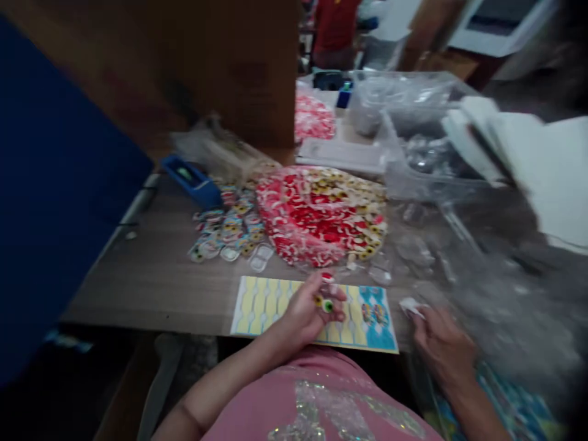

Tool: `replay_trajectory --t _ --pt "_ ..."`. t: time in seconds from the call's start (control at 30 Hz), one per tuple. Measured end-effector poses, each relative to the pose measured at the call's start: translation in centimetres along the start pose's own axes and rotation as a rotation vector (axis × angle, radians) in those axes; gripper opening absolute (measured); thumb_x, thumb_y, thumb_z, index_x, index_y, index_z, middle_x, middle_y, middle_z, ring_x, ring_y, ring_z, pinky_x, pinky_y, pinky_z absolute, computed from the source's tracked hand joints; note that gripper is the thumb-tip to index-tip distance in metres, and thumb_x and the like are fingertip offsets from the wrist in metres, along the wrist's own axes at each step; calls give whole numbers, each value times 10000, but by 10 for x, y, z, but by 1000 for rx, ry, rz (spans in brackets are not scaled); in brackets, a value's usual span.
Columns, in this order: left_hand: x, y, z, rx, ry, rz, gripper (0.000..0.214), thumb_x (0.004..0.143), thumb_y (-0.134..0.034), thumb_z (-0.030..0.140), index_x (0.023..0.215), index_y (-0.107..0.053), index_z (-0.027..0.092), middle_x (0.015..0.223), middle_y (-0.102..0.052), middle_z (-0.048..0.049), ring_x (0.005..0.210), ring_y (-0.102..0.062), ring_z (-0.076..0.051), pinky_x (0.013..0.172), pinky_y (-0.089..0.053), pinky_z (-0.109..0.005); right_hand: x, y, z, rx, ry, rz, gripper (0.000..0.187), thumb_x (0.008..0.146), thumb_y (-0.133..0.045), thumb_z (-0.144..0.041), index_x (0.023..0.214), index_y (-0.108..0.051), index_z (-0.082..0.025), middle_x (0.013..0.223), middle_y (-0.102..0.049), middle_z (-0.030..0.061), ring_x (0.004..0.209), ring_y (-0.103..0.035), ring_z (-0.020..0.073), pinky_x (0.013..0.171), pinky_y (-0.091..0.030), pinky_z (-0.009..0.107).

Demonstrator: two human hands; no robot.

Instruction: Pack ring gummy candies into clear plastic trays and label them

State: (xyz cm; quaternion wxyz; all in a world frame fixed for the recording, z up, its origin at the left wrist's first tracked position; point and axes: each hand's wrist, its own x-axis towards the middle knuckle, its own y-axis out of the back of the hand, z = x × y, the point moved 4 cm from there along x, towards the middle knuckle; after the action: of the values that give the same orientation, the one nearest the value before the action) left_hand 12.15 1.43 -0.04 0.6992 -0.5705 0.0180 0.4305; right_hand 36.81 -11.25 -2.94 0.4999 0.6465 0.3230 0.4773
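Note:
My left hand (305,312) is turned palm up above a yellow and blue printed sheet (280,300). Its fingers curl around several small pieces, among them a green eye-like piece (327,305) and a red and white piece (327,277). To the right of the sheet, my right hand (443,343) pinches a small whitish, clear-looking plastic piece (411,305) low over the table; blur hides its exact kind. Behind the sheet lies a bag (316,214) of many red and white pieces and yellow eye-like pieces.
Small filled clear packs (229,228) lie left of the bag, beside a blue tape dispenser (193,182). Clear plastic shells (416,251) are scattered at right, before a clear bin (441,177). A cardboard box (239,73) and a blue panel (59,171) stand left.

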Motion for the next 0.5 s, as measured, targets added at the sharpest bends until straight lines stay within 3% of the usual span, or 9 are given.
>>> replay_trajectory --t 0.13,0.3,0.4,0.5 --pt "-3 3 3 16 -110 -7 328 880 -555 488 983 -538 177 748 -660 -85 511 -573 -161 523 -464 -300 7 -19 6 109 57 23 374 925 -348 -423 817 -676 -277 807 -655 186 686 -635 275 553 -390 411" --pt "-13 18 13 -21 -103 51 260 891 -562 423 983 -551 181 711 -649 -60 511 -568 -150 529 -454 -279 16 -4 -12 108 103 15 330 904 -365 -296 828 -682 -244 801 -649 175 697 -618 266 625 -437 409" --pt "-13 22 14 15 -92 105 191 915 -528 352 909 -548 162 739 -663 -81 540 -583 -161 540 -464 -290 16 6 -32 65 116 -11 301 841 -385 -147 894 -680 -180 806 -652 124 719 -607 234 643 -457 346" --pt "-9 19 17 65 -101 95 135 926 -508 282 917 -550 154 771 -673 -97 552 -575 -157 556 -479 -304 15 11 -41 54 33 10 387 867 -389 -106 1156 -638 -171 990 -675 114 778 -625 195 667 -475 291"
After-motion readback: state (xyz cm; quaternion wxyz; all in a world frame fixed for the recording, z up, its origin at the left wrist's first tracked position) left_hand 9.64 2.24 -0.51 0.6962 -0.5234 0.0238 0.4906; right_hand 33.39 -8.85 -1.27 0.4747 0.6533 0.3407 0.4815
